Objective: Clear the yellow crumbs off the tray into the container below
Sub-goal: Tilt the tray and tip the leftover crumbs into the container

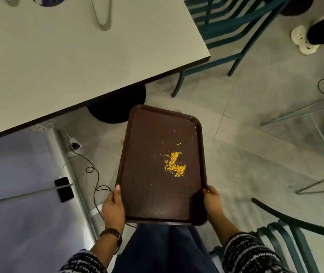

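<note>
Both hands (113, 208) (213, 201) grip tray (153, 190); crumbs (174, 164) just ahead.

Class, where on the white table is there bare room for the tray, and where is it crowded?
Free: the table's near half, from its front edge to its right corner. Crowded: the far edge, with a purple dish and a grey loop.

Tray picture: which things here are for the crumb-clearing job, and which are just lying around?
For the job:
tray
yellow crumbs
left hand and right hand, both holding the tray
dark round thing under the table, maybe the container

Just lying about:
table
chairs
cables on the floor
shoe
</note>
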{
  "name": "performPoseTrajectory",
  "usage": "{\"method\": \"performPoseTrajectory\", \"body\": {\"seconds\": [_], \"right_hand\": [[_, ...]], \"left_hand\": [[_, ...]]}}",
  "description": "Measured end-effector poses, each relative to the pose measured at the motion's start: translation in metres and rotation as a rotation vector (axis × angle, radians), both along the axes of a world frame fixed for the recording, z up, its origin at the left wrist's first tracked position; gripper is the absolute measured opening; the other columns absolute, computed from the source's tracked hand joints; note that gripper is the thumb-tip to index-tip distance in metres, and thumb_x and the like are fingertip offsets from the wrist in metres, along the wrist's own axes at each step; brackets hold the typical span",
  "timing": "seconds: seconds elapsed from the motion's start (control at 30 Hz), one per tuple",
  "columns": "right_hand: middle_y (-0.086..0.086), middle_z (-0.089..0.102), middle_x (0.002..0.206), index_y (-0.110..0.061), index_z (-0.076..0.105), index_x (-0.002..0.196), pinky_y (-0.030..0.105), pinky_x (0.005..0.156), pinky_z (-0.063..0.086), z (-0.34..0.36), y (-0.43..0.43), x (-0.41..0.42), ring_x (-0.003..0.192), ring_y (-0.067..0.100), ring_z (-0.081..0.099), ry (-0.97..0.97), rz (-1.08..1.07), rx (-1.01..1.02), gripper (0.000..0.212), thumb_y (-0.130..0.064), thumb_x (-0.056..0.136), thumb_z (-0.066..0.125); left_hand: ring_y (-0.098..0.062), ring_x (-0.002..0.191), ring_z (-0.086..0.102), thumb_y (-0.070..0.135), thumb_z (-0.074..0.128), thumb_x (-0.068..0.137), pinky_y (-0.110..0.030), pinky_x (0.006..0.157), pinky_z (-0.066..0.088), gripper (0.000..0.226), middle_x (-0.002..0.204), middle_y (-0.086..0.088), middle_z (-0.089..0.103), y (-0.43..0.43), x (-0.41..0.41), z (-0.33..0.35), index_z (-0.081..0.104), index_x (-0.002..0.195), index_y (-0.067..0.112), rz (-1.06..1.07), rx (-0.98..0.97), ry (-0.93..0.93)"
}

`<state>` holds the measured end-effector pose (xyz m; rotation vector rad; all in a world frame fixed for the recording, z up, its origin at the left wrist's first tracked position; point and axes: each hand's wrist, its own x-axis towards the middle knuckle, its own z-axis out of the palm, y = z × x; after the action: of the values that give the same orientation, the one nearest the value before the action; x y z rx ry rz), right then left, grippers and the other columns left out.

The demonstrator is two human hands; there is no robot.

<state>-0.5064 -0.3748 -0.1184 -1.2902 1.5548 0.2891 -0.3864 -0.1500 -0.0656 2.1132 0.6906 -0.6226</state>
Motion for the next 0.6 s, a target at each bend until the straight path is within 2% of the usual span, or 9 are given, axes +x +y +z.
{"method": "performPoseTrajectory", "body": {"seconds": [0.1, 0.2, 0.33, 0.43, 0.6], "right_hand": [[0.014, 0.062, 0.104, -0.005, 0.058, 0.120, 0.037, 0.083, 0.047, -0.042, -0.014, 0.018, 0.087, 0.026, 0.054, -0.013, 0.013, 0.093, 0.031, -0.002, 0.095, 0.040], [0.018, 0.063, 0.117, -0.007, 0.056, 0.125, 0.040, 0.088, 0.049, -0.084, -0.023, 0.027, 0.092, 0.027, 0.057, -0.003, 0.028, 0.144, 0.037, 0.002, 0.094, 0.038], [0.016, 0.060, 0.119, -0.009, 0.052, 0.129, 0.045, 0.097, 0.048, -0.123, -0.023, 0.039, 0.102, 0.032, 0.058, 0.004, 0.029, 0.200, 0.046, 0.008, 0.092, 0.030], [0.019, 0.059, 0.123, -0.011, 0.051, 0.131, 0.047, 0.097, 0.047, -0.147, -0.022, 0.046, 0.102, 0.031, 0.057, 0.022, 0.022, 0.222, 0.050, 0.008, 0.092, 0.026], [0.020, 0.056, 0.129, -0.007, 0.048, 0.133, 0.045, 0.099, 0.046, -0.172, -0.025, 0.059, 0.114, 0.036, 0.055, 0.077, 0.017, 0.221, 0.045, 0.006, 0.094, 0.029]], "left_hand": [[-0.028, 0.085, 0.058, 0.046, 0.038, 0.093, -0.035, 0.079, 0.048, 0.048, 0.091, -0.010, 0.061, -0.016, 0.017, -0.032, 0.063, 0.097, 0.006, -0.023, 0.022, -0.022], [-0.026, 0.082, 0.055, 0.041, 0.036, 0.095, -0.031, 0.076, 0.044, 0.046, 0.091, -0.011, 0.060, -0.032, 0.036, -0.062, 0.062, 0.098, 0.003, -0.049, 0.047, -0.039], [-0.026, 0.083, 0.053, 0.040, 0.034, 0.096, -0.032, 0.077, 0.043, 0.046, 0.090, -0.010, 0.057, -0.048, 0.056, -0.093, 0.061, 0.097, 0.003, -0.090, 0.077, -0.047], [-0.024, 0.083, 0.051, 0.038, 0.032, 0.098, -0.030, 0.076, 0.039, 0.043, 0.091, -0.009, 0.055, -0.061, 0.071, -0.105, 0.059, 0.096, 0.004, -0.137, 0.066, -0.047], [-0.026, 0.074, 0.050, 0.035, 0.029, 0.098, -0.027, 0.056, 0.034, 0.044, 0.075, -0.009, 0.054, -0.084, 0.101, -0.118, 0.055, 0.083, 0.003, -0.284, 0.064, -0.022]]}}
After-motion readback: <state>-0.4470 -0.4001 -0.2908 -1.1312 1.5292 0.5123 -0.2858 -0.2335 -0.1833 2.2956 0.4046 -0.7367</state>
